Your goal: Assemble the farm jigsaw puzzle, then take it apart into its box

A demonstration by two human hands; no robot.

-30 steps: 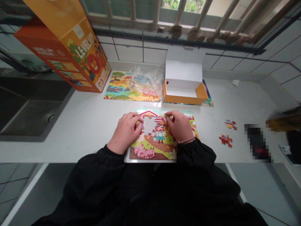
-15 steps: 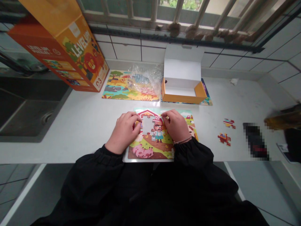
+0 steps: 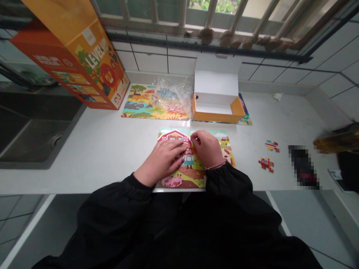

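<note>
A farm jigsaw puzzle with a red barn, a farmer and a pink pig lies at the counter's front edge. My left hand rests flat across its left middle, fingers stretched to the right, covering most of the gap below the barn roof. At the puzzle's upper middle, my right hand is curled with thumb and fingertips close together near the barn's right side; whether anything is between them is hidden. Two loose puzzle pieces lie to the right: a striped one and a red and yellow one.
Behind the puzzle lie a savanna picture board under clear plastic wrapping and an open orange box. A tall orange carton stands by the dark sink at left. A pixelated dark object lies at right.
My left hand has moved right from the puzzle's left edge and flattened over the gap below the barn roof. My right hand has hardly moved.
</note>
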